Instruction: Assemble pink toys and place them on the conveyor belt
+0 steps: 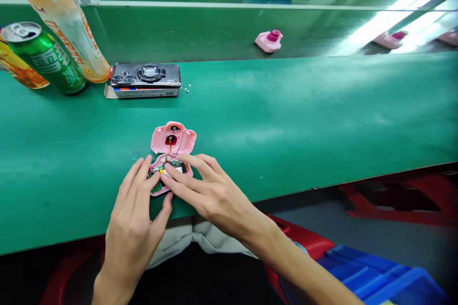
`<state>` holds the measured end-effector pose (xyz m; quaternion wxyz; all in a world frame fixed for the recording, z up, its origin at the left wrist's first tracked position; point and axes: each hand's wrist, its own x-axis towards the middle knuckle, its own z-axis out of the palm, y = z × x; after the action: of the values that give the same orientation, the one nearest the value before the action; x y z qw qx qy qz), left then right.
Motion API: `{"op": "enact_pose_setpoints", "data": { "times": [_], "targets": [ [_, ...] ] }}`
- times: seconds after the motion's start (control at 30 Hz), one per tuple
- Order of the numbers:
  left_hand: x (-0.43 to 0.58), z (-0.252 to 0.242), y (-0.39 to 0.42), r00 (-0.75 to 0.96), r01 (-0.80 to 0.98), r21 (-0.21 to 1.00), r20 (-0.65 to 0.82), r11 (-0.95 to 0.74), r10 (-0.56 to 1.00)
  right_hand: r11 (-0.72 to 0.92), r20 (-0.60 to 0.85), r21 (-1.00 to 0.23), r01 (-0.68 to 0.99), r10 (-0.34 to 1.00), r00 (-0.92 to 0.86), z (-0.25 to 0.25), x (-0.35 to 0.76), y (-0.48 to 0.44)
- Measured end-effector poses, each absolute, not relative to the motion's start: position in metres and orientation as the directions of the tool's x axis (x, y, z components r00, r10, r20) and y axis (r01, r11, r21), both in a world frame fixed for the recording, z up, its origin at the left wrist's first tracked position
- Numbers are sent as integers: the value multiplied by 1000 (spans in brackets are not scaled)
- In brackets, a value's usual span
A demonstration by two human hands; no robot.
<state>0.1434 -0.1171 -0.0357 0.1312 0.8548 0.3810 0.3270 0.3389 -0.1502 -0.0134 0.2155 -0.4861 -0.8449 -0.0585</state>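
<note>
Head: pink shell (161, 140), green can (45, 59), bottle (60, 24)

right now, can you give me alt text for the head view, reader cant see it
The left hand and right hand hold an opened pink plastic casing with a green circuit board inside, on a green workbench. Behind them are a black camera-like device on a box, a green drink can and a bottle of orange drink.

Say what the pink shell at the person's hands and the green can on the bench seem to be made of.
The pink shell looks like moulded plastic, with a smooth, faintly glossy surface and rounded edges. The green can looks like printed aluminium, glossy, with a bare metal top and ring-pull.
</note>
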Motion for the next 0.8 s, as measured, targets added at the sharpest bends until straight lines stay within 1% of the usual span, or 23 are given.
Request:
{"op": "enact_pose_setpoints", "data": {
  "times": [0.2, 0.3, 0.33, 0.37, 0.4, 0.43, 0.47, 0.5, 0.53, 0.57, 0.6, 0.67, 0.7, 0.8],
  "targets": [
    [142, -33, -111, 508, 550, 505, 431, -666, 746, 451, 636, -179, 874, 731, -247, -27, 335, -157],
    [144, -33, -113, 490, 555, 516, 431, -652, 758, 442, 721, -225, 868, 675, -157, -15, 347, -154],
    [144, -33, -113, 482, 557, 521, 431, -646, 763, 402, 728, -264, 877, 680, -93, -6, 353, -145],
    [144, -33, -113, 476, 560, 526, 428, -640, 768, 335, 695, -313, 889, 719, -26, 5, 359, -130],
    [143, -33, -113, 472, 562, 532, 423, -634, 773, 226, 610, -365, 903, 791, 49, 17, 365, -110],
    [143, -33, -113, 474, 561, 538, 414, -629, 777, 101, 442, -397, 912, 892, 94, 28, 369, -87],
    [142, -33, -113, 480, 559, 544, 404, -626, 779, 29, 173, -399, 916, 984, 44, 38, 373, -61],
    [142, -33, -112, 488, 557, 546, 394, -625, 779, -9, -136, -387, 922, 990, -47, 47, 375, -37],
    [142, -33, -112, 494, 559, 545, 386, -625, 779, -29, -261, -390, 920, 962, -80, 54, 375, -14],
    [142, -34, -111, 498, 565, 540, 380, -624, 779, -50, -368, -351, 935, 926, -89, 60, 372, 5],
    [142, -34, -110, 501, 572, 532, 376, -624, 780, -24, -494, -282, 959, 860, -124, 65, 367, 19],
    [141, -36, -109, 501, 588, 512, 377, -626, 779, 0, -594, -181, 983, 797, -110, 70, 350, 34],
    [141, -36, -108, 503, 592, 504, 379, -629, 777, -3, -616, -148, 989, 783, -90, 71, 341, 37],
    [142, -36, -108, 504, 590, 503, 382, -632, 775, -76, -607, -129, 989, 795, -18, 70, 321, 31]
  ]
}}
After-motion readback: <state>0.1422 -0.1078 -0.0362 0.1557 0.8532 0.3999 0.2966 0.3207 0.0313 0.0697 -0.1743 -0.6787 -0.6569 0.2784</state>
